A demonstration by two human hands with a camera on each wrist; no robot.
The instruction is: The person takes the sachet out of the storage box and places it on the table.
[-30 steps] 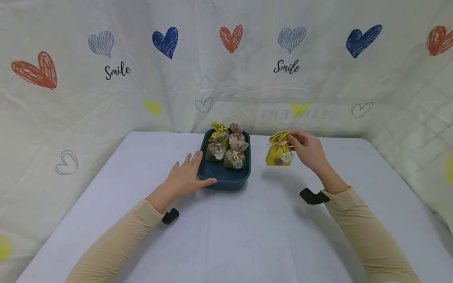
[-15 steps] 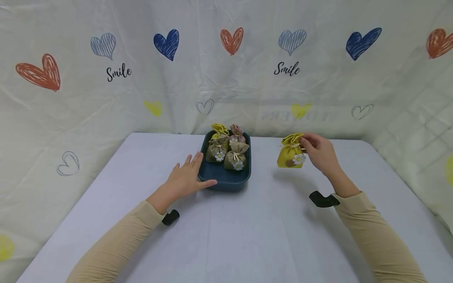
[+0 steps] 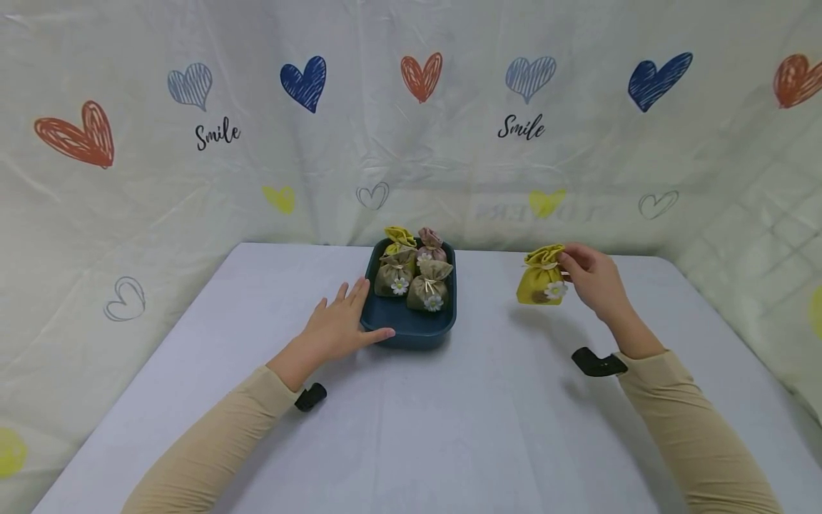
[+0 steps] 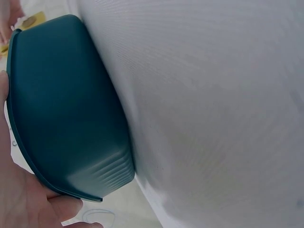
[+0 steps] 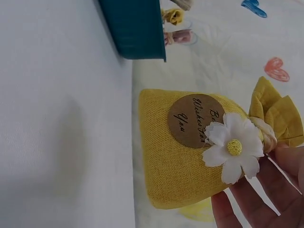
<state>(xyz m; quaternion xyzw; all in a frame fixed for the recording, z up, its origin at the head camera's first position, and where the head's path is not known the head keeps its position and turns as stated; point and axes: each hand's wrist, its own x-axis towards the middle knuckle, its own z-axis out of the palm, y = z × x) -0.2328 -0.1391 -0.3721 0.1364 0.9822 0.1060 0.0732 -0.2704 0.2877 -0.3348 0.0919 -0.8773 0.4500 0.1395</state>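
My right hand (image 3: pixel 596 282) pinches a yellow drawstring sachet (image 3: pixel 538 285) by its gathered neck, holding it above the table. In the right wrist view the sachet (image 5: pixel 166 152) shows a white cloth flower and a round brown label. My left hand (image 3: pixel 335 325) rests with spread, straight fingers on the near left rim of a dark teal plastic bin (image 3: pixel 411 340). Inside the bin stand a yellow sachet (image 3: pixel 399 237), a pinkish one (image 3: pixel 432 246) and two olive-brown ones, the left (image 3: pixel 393 277) and the right (image 3: pixel 427 291). The left wrist view shows the bin's outer wall (image 4: pixel 66 104).
A white cloth covers the table (image 3: pixel 437 428). Behind it hangs a pale curtain (image 3: pixel 449 157) printed with hearts and the word "Smile". A black wrist camera mount (image 3: pixel 597 363) sits at the right cuff, another (image 3: pixel 311 397) at the left.
My right hand has carried the yellow sachet to the right, farther from the bin. My left hand stays on the bin's rim, and the sachets inside have not moved.
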